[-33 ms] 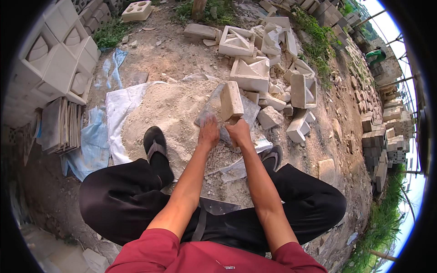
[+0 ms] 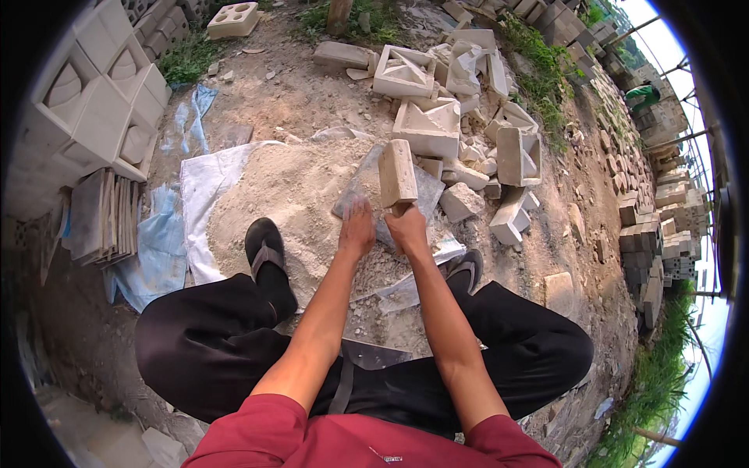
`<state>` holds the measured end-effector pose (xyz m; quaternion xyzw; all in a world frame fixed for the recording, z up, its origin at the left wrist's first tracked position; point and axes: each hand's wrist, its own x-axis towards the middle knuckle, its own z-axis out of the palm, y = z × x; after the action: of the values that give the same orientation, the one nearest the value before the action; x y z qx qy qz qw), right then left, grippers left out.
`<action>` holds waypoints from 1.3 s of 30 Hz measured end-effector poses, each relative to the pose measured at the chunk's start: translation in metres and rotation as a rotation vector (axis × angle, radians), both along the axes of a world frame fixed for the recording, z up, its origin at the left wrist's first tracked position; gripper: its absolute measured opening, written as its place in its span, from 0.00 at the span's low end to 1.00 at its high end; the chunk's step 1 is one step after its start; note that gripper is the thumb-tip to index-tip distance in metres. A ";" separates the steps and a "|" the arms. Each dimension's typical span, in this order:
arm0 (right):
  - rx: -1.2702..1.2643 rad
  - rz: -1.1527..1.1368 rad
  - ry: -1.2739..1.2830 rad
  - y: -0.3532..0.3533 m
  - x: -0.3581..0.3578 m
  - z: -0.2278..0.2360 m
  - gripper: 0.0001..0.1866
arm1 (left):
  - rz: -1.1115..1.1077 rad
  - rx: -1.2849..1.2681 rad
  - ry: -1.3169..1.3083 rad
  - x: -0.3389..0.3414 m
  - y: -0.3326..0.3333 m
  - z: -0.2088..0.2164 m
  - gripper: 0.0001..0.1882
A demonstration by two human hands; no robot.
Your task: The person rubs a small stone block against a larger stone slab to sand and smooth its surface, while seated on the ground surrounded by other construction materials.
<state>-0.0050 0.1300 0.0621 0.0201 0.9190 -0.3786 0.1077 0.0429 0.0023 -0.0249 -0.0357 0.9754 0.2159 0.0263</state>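
Observation:
My right hand (image 2: pixel 406 228) is closed round the short handle of a dusty, block-headed mallet (image 2: pixel 398 173), whose long head stands above the fist. Below it lies a flat grey slab (image 2: pixel 427 189), partly covered by the mallet head and pale dust. My left hand (image 2: pixel 358 225) rests at the slab's left edge, fingers stretched forward and blurred at the tips, next to crushed pale rubble (image 2: pixel 269 191). The rubble is heaped on a white sheet (image 2: pixel 204 210) between my feet.
Broken pale moulded blocks (image 2: pixel 427 125) are piled beyond the slab to the right. Stacked hollow blocks (image 2: pixel 101 93) and thin boards (image 2: pixel 101 214) stand at the left, near a blue plastic sheet (image 2: pixel 158 249). More bricks (image 2: pixel 644 249) line the right side.

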 end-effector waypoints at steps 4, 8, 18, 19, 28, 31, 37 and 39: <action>0.125 -0.018 -0.019 0.016 0.018 -0.031 0.32 | -0.041 0.028 -0.005 -0.002 0.005 0.002 0.31; 0.083 0.094 -0.391 0.018 -0.029 -0.002 0.34 | -0.051 -0.011 -0.061 -0.008 0.007 0.006 0.32; 0.165 0.021 -0.093 0.025 -0.003 -0.019 0.32 | 0.053 0.177 0.147 -0.017 -0.002 0.009 0.30; 0.161 0.070 -0.142 0.020 -0.011 -0.011 0.32 | 0.078 0.196 0.212 -0.006 -0.008 0.006 0.30; 0.145 0.043 -0.047 0.015 0.017 -0.021 0.32 | 0.177 0.236 0.190 0.004 -0.011 0.021 0.10; 0.124 0.076 -0.063 0.002 0.007 0.011 0.29 | 0.222 0.187 0.141 -0.011 -0.018 0.018 0.08; 0.178 0.025 -0.080 0.001 0.034 -0.010 0.29 | 0.403 0.548 0.197 -0.030 -0.017 0.017 0.13; 0.113 0.009 -0.073 0.011 0.025 -0.012 0.29 | 0.386 0.565 0.238 -0.030 -0.015 0.020 0.14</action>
<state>0.0198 0.1410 0.0499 0.0359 0.9344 -0.3248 0.1417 0.0130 -0.0125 -0.0046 -0.1851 0.8488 0.4805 -0.1199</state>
